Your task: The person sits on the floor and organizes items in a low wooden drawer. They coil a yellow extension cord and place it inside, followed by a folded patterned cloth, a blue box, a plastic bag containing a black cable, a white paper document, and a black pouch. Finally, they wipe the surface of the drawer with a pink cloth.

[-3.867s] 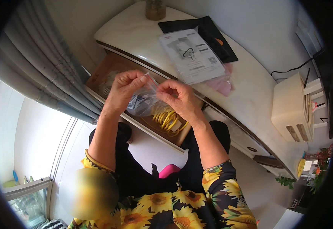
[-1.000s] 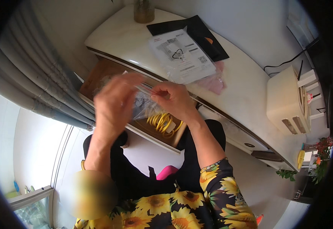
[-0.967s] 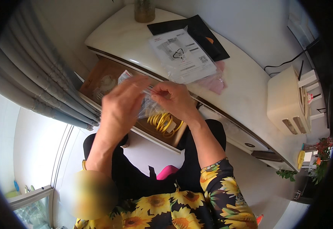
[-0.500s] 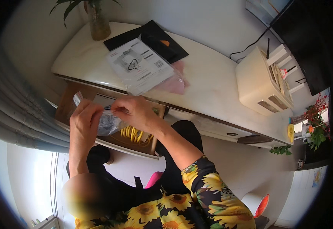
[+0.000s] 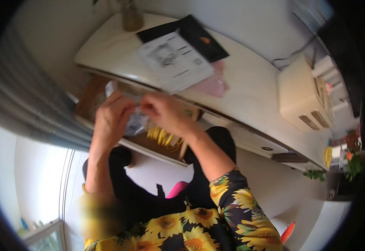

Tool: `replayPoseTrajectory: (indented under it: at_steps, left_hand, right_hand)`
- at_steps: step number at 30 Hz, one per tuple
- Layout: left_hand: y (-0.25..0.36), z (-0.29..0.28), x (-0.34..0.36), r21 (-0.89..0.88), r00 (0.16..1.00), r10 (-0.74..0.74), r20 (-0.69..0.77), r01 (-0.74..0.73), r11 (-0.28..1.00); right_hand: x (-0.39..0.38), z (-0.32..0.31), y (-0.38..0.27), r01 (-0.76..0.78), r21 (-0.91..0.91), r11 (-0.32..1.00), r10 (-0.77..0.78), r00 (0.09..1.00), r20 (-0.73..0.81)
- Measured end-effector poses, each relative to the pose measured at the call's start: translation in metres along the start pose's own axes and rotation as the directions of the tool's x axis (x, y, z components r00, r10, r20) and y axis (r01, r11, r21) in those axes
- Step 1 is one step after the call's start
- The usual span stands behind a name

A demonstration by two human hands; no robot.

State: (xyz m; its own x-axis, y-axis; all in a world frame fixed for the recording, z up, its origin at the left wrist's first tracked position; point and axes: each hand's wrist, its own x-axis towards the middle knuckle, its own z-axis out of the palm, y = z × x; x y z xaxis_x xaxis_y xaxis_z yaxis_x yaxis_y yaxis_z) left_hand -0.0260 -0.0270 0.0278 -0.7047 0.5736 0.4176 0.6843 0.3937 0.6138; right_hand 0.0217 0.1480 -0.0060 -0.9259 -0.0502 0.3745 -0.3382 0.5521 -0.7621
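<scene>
A clear, crinkled plastic bag (image 5: 137, 124) hangs between my hands over the open drawer (image 5: 87, 105). My left hand (image 5: 112, 116) pinches it at the left, fingers closed, and a whitish strip (image 5: 109, 88) sticks up above the knuckles. At the bag's upper right edge, my right hand (image 5: 165, 112) is closed in a pinch with the fingertips close to the left hand. What the bag contains is blurred. A coiled yellow cable (image 5: 164, 138) lies in the drawer just below and right of the bag.
On the cabinet top (image 5: 249, 90) lie a printed sheet in a sleeve (image 5: 177, 62), a black flat folder (image 5: 209, 44) and pink plastic wrap (image 5: 213, 83). A glass vase (image 5: 131, 16) stands far left, a cream box (image 5: 301, 96) far right. Grey curtains (image 5: 36, 88) hang left.
The whole view has shifted, so the cabinet and drawer sit farther right and slightly higher, with some blur. Both hands keep their pinch on the bag and have drawn slightly nearer each other.
</scene>
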Motion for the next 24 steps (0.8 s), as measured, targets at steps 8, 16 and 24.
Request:
replayPoseTrajectory:
  at_steps: [8, 16, 24]
  left_hand:
    - [-0.006, -0.021, -0.001, 0.012, 0.998, -0.054, 0.031, 0.054, 0.998]
    - [0.007, -0.005, 0.001, 0.139, 0.998, -0.001, 0.068, -0.009, 0.99]
    - [-0.006, -0.018, 0.002, 0.013, 0.997, -0.07, -0.045, 0.071, 0.997]
  right_hand:
    - [-0.005, -0.005, 0.004, -0.082, 0.039, 0.996, 0.081, 0.996, 0.032]
    - [0.0, -0.007, 0.001, -0.058, 0.017, 0.998, 0.058, 0.998, 0.03]
    - [-0.005, -0.03, -0.004, -0.085, -0.109, 0.99, 0.094, 0.992, 0.083]
